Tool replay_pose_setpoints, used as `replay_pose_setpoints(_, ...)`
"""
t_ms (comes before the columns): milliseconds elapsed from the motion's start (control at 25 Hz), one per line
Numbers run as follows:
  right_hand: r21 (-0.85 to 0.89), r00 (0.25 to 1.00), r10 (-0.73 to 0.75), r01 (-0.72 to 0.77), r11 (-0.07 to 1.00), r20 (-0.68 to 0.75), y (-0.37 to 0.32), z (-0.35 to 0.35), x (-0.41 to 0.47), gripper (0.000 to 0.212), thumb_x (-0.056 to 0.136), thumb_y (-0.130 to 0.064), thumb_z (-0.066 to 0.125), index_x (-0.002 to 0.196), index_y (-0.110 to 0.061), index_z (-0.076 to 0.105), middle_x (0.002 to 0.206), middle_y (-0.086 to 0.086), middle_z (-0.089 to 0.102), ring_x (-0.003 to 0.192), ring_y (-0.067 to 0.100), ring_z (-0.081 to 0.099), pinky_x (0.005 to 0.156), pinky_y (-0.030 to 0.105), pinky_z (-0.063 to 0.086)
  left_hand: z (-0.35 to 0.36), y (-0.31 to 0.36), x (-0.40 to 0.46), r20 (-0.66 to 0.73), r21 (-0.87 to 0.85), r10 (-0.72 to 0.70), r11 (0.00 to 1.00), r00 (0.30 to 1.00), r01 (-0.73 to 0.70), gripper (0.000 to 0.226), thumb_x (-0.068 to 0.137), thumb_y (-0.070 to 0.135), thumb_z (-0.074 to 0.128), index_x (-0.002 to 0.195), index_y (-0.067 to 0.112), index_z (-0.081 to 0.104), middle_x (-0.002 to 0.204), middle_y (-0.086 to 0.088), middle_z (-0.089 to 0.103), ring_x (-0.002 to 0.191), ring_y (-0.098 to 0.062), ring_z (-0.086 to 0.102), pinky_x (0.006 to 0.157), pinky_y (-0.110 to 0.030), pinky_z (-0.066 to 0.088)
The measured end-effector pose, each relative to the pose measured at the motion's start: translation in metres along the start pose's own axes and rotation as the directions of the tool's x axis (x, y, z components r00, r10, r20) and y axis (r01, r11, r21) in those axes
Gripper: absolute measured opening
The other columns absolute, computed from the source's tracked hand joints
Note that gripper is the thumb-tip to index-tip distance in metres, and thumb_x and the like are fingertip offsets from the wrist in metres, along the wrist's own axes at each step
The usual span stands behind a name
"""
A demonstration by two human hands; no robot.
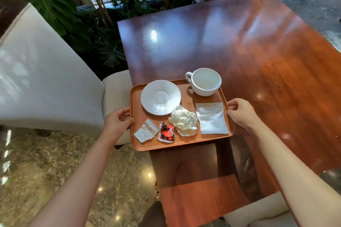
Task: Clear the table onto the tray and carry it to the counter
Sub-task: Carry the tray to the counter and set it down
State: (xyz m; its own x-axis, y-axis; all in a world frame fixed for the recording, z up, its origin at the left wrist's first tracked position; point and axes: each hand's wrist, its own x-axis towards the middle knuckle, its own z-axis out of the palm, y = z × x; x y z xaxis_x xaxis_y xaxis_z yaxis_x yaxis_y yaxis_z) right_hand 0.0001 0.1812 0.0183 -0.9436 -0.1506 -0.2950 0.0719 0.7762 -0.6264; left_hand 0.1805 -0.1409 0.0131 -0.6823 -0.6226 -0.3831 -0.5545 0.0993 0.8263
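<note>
- The flat orange-brown plastic tray [186,96] sits at the near left corner of the glossy reddish wooden worktop [239,42], its left and near edges jutting past the worktop's edge; whether it is already lifted clear we cannot tell.
- On the tray we see a round white ceramic saucer [160,97] at the far left, an empty white ceramic cup [204,82] at the far right, a flat white paper napkin [212,118] near the right rim, a crumpled white tissue [183,120] in the middle, a red-and-black foil sachet [166,132] and a torn silver-white packet [146,131] along the near edge.
- Our left hand [117,121] is clasped on the tray's left rim, thumb on top; our right hand [240,111] is clasped on the right rim likewise.
- The rest of the worktop looks bare, so we judge the clearing done and the carrying step begun.
- Next we should raise the tray level with both hands, since the cup stands loose near the far rim and could slide, then turn away from the cream upholstered chair [46,79] on the left and walk over the polished marble floor [55,162] to the counter, which is out of view.
</note>
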Motion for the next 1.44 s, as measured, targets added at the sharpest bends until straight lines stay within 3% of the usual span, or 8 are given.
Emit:
replay_pose_setpoints(120, 0.036, 0.997, -0.066, 0.064, 0.997, 0.041, -0.02, 0.003, -0.025, 0.015, 0.078, -0.005, 0.063, 0.09, -0.013, 0.065, 0.074, -0.002, 0.062, 0.077, 0.022, 0.062, 0.071, 0.036, 0.053, -0.034, -0.008, -0.035, -0.037, -0.068, -0.007, 0.998, 0.999, 0.004, 0.043, 0.083, -0.01, 0.056, 0.124, 0.004, 0.055, 0.101, -0.008, 0.064, 0.085, -0.018, 0.061, 0.068, -0.027, 0.052)
replay_pose_setpoints(400, -0.007, 0.921, -0.32, 0.33, 0.944, 0.223, -0.09, 0.024, -0.091, 0.021, 0.072, 0.001, 0.063, 0.091, -0.003, 0.068, 0.082, 0.01, 0.068, 0.079, 0.025, 0.062, 0.077, 0.034, 0.05, -0.108, -0.05, -0.174, -0.237, -0.28, -0.084, 0.96, 0.968, 0.015, 0.046, 0.083, -0.014, 0.053, 0.126, 0.002, 0.052, 0.088, 0.002, 0.065, 0.064, 0.004, 0.066, 0.054, -0.012, 0.052)
replay_pose_setpoints(600, 0.076, 0.781, -0.483, 0.497, 0.865, 0.395, -0.139, 0.066, -0.153, 0.022, 0.071, 0.007, 0.059, 0.089, -0.002, 0.067, 0.078, 0.008, 0.067, 0.069, 0.02, 0.06, 0.051, 0.006, 0.043, -0.158, -0.102, -0.277, -0.42, -0.385, -0.202, 0.923, 0.885, 0.028, 0.045, 0.084, -0.012, 0.053, 0.127, 0.002, 0.052, 0.099, -0.007, 0.067, 0.079, -0.01, 0.064, 0.058, -0.014, 0.054)
replay_pose_setpoints(720, 0.149, 0.681, -0.542, 0.548, 0.823, 0.493, -0.17, 0.102, -0.204, 0.02, 0.073, 0.011, 0.057, 0.087, 0.0, 0.067, 0.071, 0.008, 0.066, 0.063, 0.014, 0.063, 0.058, 0.021, 0.051, -0.189, -0.137, -0.341, -0.528, -0.424, -0.279, 0.905, 0.802, 0.035, 0.047, 0.083, -0.01, 0.056, 0.128, 0.003, 0.052, 0.104, -0.01, 0.067, 0.084, -0.013, 0.065, 0.061, -0.015, 0.055)
replay_pose_setpoints(840, 0.181, 0.574, -0.572, 0.595, 0.783, 0.586, -0.2, 0.141, -0.263, 0.022, 0.075, 0.01, 0.056, 0.076, -0.01, 0.065, 0.062, -0.005, 0.06, 0.054, 0.006, 0.056, 0.044, 0.01, 0.047, -0.216, -0.171, -0.406, -0.625, -0.443, -0.337, 0.896, 0.704, 0.036, 0.045, 0.082, -0.009, 0.057, 0.124, 0.009, 0.056, 0.093, 0.004, 0.069, 0.073, -0.003, 0.069, 0.058, -0.013, 0.054)
replay_pose_setpoints(1080, 0.217, 0.352, -0.595, 0.702, 0.678, 0.722, -0.24, 0.239, -0.416, 0.028, 0.076, 0.006, 0.056, 0.065, -0.02, 0.06, 0.056, -0.004, 0.057, 0.049, 0.011, 0.052, 0.041, 0.02, 0.042, -0.265, -0.255, -0.549, -0.761, -0.494, -0.46, 0.868, 0.458, 0.05, 0.046, 0.076, -0.004, 0.064, 0.115, 0.02, 0.063, 0.077, 0.021, 0.07, 0.067, 0.01, 0.065, 0.053, -0.006, 0.048)
replay_pose_setpoints(1320, 0.301, 0.119, -0.577, 0.759, 0.578, 0.808, -0.258, 0.313, -0.58, 0.026, 0.076, 0.007, 0.056, 0.068, -0.017, 0.061, 0.055, -0.005, 0.057, 0.053, 0.009, 0.054, 0.044, 0.017, 0.039, -0.298, -0.318, -0.685, -0.772, -0.608, -0.578, 0.793, 0.264, -0.039, 0.037, 0.082, -0.003, 0.062, 0.115, 0.013, 0.064, 0.103, -0.003, 0.071, 0.091, -0.018, 0.069, 0.077, -0.033, 0.054)
replay_pose_setpoints(1440, 0.346, 0.023, -0.554, 0.759, 0.552, 0.832, -0.268, 0.339, -0.649, 0.028, 0.076, 0.008, 0.052, 0.066, -0.017, 0.059, 0.058, -0.003, 0.058, 0.057, 0.014, 0.056, 0.045, 0.016, 0.041, -0.316, -0.341, -0.735, -0.777, -0.623, -0.611, 0.781, 0.148, -0.048, 0.039, 0.082, -0.003, 0.061, 0.116, 0.018, 0.062, 0.105, -0.002, 0.068, 0.087, -0.009, 0.065, 0.072, -0.026, 0.051)
